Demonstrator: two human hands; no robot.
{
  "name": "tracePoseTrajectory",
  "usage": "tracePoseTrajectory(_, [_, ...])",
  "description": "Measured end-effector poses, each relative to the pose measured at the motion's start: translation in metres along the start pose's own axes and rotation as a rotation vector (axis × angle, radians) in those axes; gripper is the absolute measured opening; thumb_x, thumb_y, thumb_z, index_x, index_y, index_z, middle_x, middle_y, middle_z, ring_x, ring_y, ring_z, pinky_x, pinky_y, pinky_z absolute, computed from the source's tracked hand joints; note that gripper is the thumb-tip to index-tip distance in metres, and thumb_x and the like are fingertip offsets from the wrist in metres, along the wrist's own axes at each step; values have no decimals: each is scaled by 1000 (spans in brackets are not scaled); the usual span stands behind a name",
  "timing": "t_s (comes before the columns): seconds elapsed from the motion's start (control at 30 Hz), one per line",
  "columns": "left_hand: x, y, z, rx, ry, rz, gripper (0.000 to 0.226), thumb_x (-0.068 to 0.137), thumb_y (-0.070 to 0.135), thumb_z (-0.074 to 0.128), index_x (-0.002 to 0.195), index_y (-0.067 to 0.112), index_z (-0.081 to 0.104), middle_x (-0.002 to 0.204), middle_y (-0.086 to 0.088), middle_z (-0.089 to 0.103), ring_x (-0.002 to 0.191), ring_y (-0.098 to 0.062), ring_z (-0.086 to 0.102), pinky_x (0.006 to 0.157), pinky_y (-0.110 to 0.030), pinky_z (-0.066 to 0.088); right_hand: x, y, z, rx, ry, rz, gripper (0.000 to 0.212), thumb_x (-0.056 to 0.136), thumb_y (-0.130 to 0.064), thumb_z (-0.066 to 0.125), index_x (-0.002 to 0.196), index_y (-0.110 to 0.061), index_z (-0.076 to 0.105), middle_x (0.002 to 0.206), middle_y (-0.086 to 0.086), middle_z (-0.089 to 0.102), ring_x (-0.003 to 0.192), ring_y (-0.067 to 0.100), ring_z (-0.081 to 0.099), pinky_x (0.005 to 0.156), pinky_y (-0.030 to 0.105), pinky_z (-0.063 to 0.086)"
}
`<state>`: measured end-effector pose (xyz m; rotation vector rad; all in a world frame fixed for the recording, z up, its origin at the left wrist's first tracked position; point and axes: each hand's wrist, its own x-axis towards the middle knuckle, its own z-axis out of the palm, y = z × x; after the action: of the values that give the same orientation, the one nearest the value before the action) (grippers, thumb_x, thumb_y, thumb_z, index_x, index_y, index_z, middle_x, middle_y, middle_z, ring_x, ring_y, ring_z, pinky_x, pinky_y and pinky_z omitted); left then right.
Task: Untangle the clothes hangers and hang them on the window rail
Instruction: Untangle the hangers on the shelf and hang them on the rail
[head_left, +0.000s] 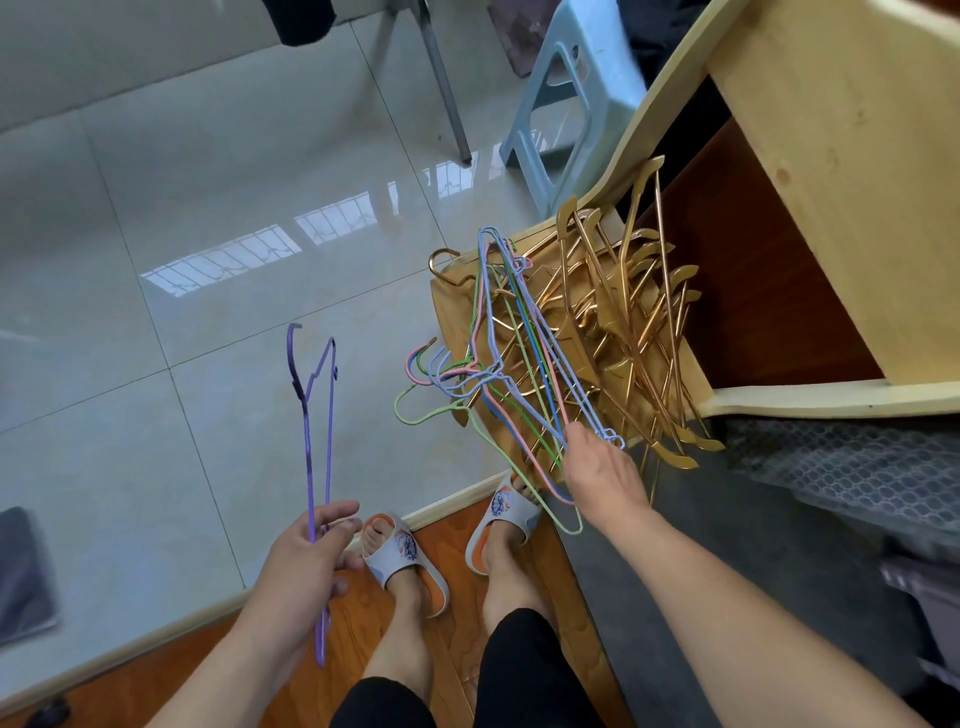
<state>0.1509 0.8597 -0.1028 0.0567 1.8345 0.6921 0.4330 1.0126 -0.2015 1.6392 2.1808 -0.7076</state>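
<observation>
Progress looks slight: one thin purple coated-wire hanger (318, 447) is free of the heap and held upright in the left hand (301, 561), whose fingers are curled round its lower corner, the hook pointing up and away over the pale tiled floor (182, 208). Everything else appears still to be sorted. The right hand (602, 473) reaches into a tangled bunch of pastel coated-wire hangers (498, 364), blue, pink and green, and its fingers seem pinched on the near ends of a few of them, though the fingertips are partly hidden behind the wires. That bunch lies across a heap of gold metal hangers (623, 332) piled on a low light-wood stool or shelf corner (447, 306), beside a pale wooden piece of furniture (810, 156). Counting is only partly possible: one purple hanger separated; roughly five or six pastel hooks can be made out at the left of the bunch; the gold ones number well over ten, too interlocked to count exactly. No window rail is in view, so no hanger can be judged hung yet. A grey-blue plastic stool (571, 98) stands behind, and two slippered feet (447, 545) show below.
</observation>
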Motion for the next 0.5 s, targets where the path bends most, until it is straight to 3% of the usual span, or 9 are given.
tracePoseTrajectory(0.1, [-1,-4,-3,14,9,-9,16,103,18,57,113,23,70,105,-8,73,79,-26,64,60,-35,48,-2,7,-2,-13,29,-27,17,104,-18,40,116,-16,51,97,-1,52,82,20,51,68,31,37])
tracePoseTrajectory(0.2, [-1,-8,-3,23,18,-17,17,104,20,57,114,25,69,107,-8,73,81,-27,65,61,-36,49,-6,12,-5,10,72,4,4,103,-21,48,106,-21,51,93,-4,51,80,18,54,64,31,42])
tracePoseTrajectory(0.3, [0,-11,-3,26,29,-19,17,103,20,57,114,25,69,107,-9,72,82,-28,65,62,-36,50,-5,19,-10,113,152,139,10,98,-14,57,104,-20,52,94,-5,53,79,15,54,62,27,41])
tracePoseTrajectory(0.5, [5,-11,1,-17,54,2,23,102,18,59,123,28,61,108,-10,71,83,-30,67,63,-37,50,-3,26,-42,420,429,382,14,105,-17,46,102,-13,59,96,-1,56,84,19,53,66,31,37])
